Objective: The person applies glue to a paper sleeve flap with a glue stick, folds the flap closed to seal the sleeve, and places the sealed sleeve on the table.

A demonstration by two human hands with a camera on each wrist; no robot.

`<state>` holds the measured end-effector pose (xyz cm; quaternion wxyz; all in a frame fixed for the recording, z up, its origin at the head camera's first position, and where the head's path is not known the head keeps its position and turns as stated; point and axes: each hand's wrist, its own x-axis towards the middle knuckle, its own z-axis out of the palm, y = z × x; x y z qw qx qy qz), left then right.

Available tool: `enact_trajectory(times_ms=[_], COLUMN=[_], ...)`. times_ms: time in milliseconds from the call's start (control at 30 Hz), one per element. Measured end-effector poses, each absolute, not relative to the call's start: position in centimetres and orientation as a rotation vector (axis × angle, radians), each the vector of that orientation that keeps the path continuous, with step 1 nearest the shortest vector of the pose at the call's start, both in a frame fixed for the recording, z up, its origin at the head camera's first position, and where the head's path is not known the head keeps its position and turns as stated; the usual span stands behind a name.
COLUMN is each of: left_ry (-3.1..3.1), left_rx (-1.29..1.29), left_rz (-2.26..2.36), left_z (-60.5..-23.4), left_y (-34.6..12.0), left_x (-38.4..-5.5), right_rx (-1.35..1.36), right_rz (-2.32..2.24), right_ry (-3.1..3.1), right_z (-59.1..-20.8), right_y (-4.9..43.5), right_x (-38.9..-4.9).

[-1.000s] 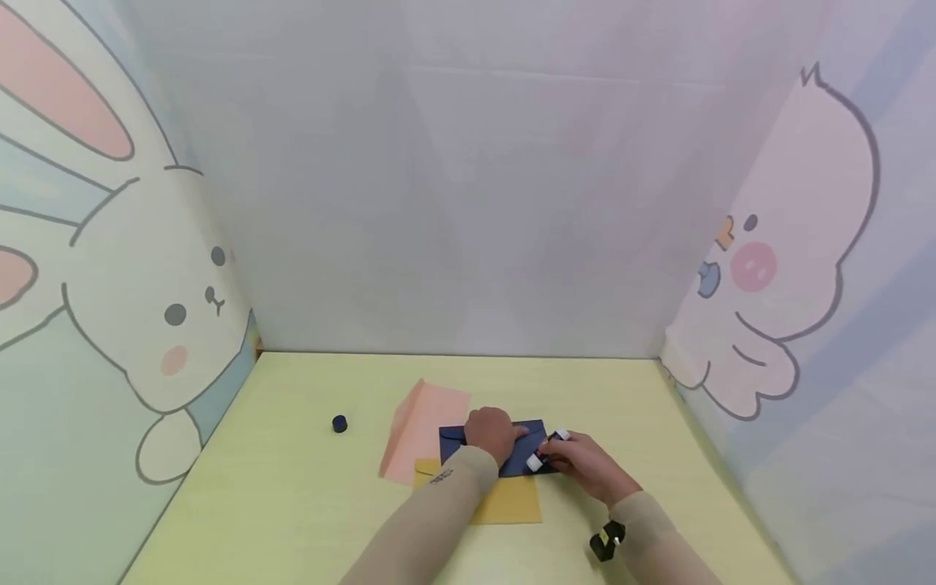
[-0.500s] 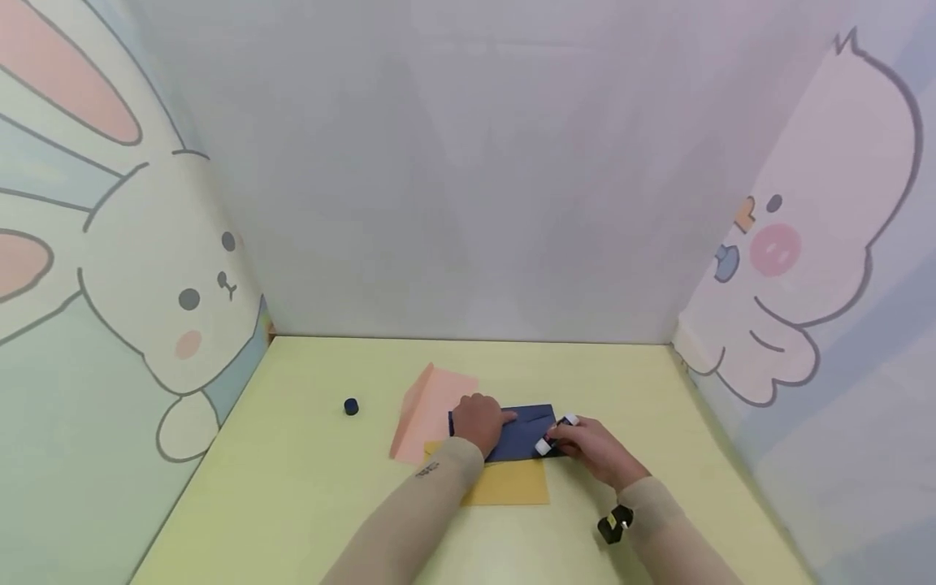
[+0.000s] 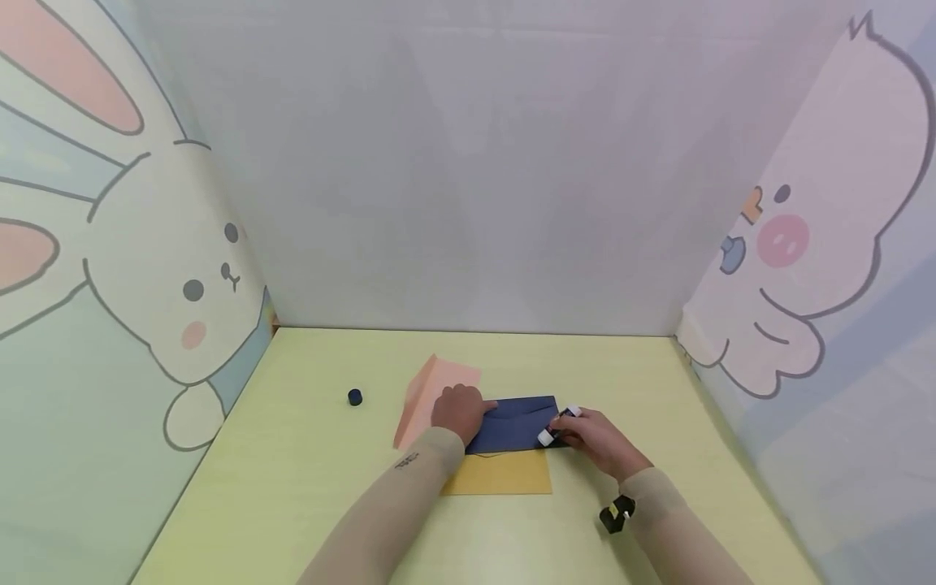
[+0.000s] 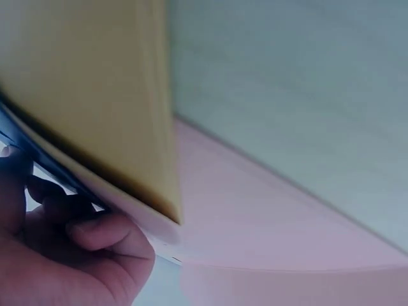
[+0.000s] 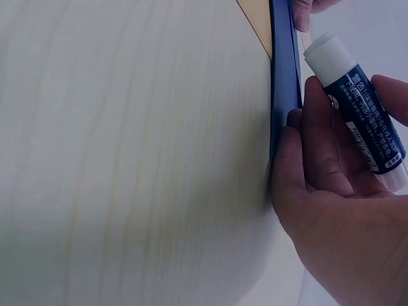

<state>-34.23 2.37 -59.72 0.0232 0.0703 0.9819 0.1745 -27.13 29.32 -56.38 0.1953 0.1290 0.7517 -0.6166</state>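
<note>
My left hand (image 3: 459, 413) lies over the left end of a dark blue envelope (image 3: 515, 426), fingers curled and thumb stretched along its flap. The left wrist view shows the curled fingers (image 4: 105, 236) right at the blue edge. At the envelope's right end, my right hand (image 3: 603, 443) holds a glue stick (image 5: 363, 115) with a blue label and white ends, tilted up between thumb and fingers. Its lower fingers (image 5: 290, 156) touch the envelope's edge. Under the blue envelope is a yellow envelope (image 3: 504, 475); a pink envelope (image 3: 439, 386) lies behind the left hand.
A small dark round cap (image 3: 354, 397) stands on the pale yellow tabletop (image 3: 292, 471) to the left. Fabric walls with a printed rabbit (image 3: 168, 276) and a white printed figure (image 3: 812, 268) close in the sides. A black device hangs at my right wrist.
My left hand has slid left along the blue envelope, uncovering more of its flap. My right hand keeps the glue stick at the right end. The head view has tilted down a little.
</note>
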Motion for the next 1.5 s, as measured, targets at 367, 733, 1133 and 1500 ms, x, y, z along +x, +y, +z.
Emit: enact_trajectory(times_ms=[367, 733, 1133, 1500], left_ry=[3.003, 2.995, 3.132, 3.039], left_rx=[0.265, 0.267, 0.252, 0.327], left_rz=[0.581, 0.604, 0.362, 0.516], left_z=[-59.2, -57.9, -60.1, -59.6], left_y=[2.0, 4.3, 8.1, 6.2], left_x=[-34.6, -34.7, -34.3, -34.2], right_rx=[0.353, 0.379, 0.373, 0.404], right_rz=[-1.723, -1.733, -1.74, -1.719], right_ry=[2.109, 2.099, 2.085, 2.113], right_z=[-56.4, -56.0, -56.3, -56.2], right_y=[29.6, 29.5, 29.3, 29.1], right_x=[-27.3, -27.7, -27.4, -27.4])
